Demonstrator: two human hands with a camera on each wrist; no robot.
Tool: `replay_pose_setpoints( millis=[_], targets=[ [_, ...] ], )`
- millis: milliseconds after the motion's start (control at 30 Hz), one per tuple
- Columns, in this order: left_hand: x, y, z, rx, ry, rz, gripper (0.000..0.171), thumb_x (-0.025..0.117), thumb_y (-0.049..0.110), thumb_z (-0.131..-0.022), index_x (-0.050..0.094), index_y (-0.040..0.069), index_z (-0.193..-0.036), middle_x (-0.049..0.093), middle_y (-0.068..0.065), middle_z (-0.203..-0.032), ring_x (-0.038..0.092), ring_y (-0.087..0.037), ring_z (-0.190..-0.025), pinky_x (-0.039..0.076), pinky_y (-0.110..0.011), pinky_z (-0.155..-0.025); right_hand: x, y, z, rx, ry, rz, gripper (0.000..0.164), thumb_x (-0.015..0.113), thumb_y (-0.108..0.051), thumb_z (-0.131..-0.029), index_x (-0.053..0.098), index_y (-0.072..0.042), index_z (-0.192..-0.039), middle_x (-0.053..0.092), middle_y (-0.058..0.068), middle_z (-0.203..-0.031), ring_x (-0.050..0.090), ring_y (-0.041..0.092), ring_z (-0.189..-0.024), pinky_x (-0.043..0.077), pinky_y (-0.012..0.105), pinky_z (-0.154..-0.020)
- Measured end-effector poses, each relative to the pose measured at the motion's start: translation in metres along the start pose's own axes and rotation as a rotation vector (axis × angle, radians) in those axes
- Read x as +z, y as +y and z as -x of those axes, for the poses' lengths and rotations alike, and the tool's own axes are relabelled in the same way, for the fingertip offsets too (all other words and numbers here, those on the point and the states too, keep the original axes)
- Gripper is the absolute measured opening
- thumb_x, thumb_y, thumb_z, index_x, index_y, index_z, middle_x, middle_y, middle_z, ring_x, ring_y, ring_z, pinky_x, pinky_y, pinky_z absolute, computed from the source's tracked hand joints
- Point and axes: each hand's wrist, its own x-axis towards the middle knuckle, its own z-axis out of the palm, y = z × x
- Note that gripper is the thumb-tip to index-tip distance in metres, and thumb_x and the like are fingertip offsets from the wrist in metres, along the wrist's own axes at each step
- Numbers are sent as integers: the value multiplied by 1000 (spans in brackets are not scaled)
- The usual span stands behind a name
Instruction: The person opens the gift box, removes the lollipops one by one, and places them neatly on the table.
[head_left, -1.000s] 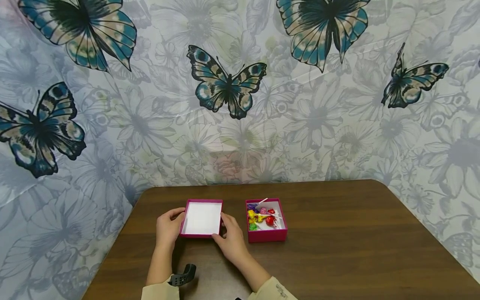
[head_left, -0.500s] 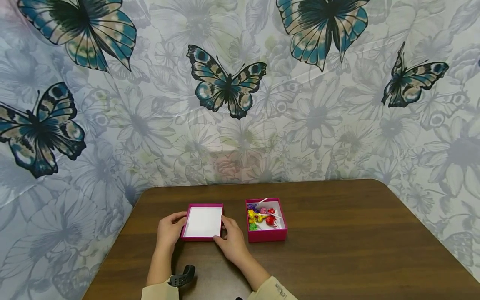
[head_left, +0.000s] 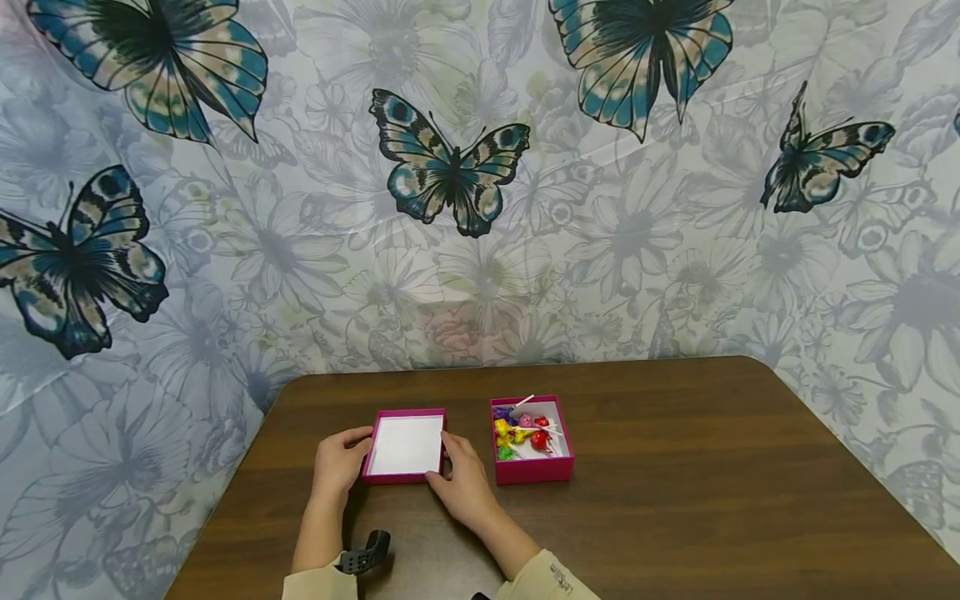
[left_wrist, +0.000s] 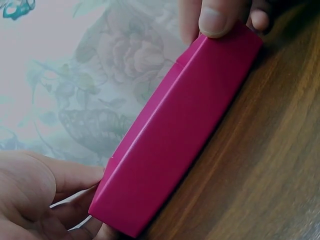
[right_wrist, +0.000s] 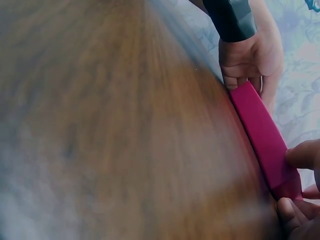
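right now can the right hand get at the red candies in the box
Probably yes: the open box stands just right of the right hand, and nothing seems to block the red candies from above. That hand holds the shallow pink tray, though, so it would likely need to let go first.

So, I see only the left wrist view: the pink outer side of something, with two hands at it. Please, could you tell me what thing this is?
Observer: A square box lid, its white inside facing up.
Operator: Thank you. Does anything stand near it?
Observer: Yes, an open pink box stands apart from it, to its right in the head view.
Operator: And what does this pink box contain?
Observer: Lollipops in several colours, among them red and yellow.
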Motion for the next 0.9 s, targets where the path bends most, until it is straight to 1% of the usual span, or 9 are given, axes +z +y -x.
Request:
replay_pose_setpoints(
  millis=[200,233,333,467,567,700,767,833,900],
  targets=[
    [1,-1,-1,1,9,-4,32,56,11,-98,66,-2,-126,53,-30,-140,48,-40,-129,48,-46,-99,0,-1,0,14,-8,25,63,76,-12,-85,50,5,-140,57,19,-131,61,19,-91,51,20,-71],
    [1,-2,-2,0,8,-3,33,56,11,-98,66,-2,-127,53,-30,-141,48,-41,-130,46,-51,-102,0,-1,0,18,-8,26,63,76,-13,-85,50,4,-140,57,19,-130,61,18,-89,50,21,-71],
    [0,-1,-2,-12,3,7,34,56,15,-99,65,-1,-129,52,-28,-143,45,-41,-133,42,-54,-107,0,-1,1,35,-15,24,65,76,-15,-85,48,3,-142,57,19,-129,61,18,-85,51,22,-71],
    [-3,3,-1,-20,24,41,36,56,18,-100,63,2,-132,55,-24,-140,49,-35,-130,47,-45,-101,-3,-4,1,67,-40,14,67,75,-18,-87,45,0,-144,55,20,-133,63,21,-86,53,26,-74],
    [-4,8,0,5,82,65,36,56,17,-100,63,5,-133,60,-20,-135,51,-29,-124,45,-35,-92,-7,-8,2,67,-61,28,65,74,-20,-88,45,-2,-144,52,20,-139,64,27,-103,56,35,-86],
    [-5,17,4,69,170,104,33,54,18,-101,65,7,-130,61,-16,-134,51,-28,-122,42,-37,-93,-15,-15,3,27,-56,49,58,72,-19,-90,49,-6,-142,51,16,-144,55,32,-129,48,50,-106],
    [-5,22,5,104,202,122,31,54,18,-101,66,9,-128,62,-14,-135,51,-27,-123,41,-39,-96,-21,-20,4,-6,-38,44,53,70,-17,-91,52,-7,-140,53,14,-144,53,30,-133,44,51,-109],
    [-4,27,7,137,231,130,29,54,19,-102,68,12,-126,63,-10,-135,52,-24,-122,42,-36,-96,-29,-26,5,-42,-18,22,49,70,-16,-92,55,-9,-138,54,11,-143,55,28,-132,45,49,-109],
    [-3,31,9,169,256,146,28,55,19,-102,68,14,-125,65,-8,-132,54,-20,-115,46,-29,-86,-38,-30,5,-85,2,-1,45,69,-14,-92,57,-10,-136,57,9,-141,57,25,-128,47,47,-108]
  ],
)
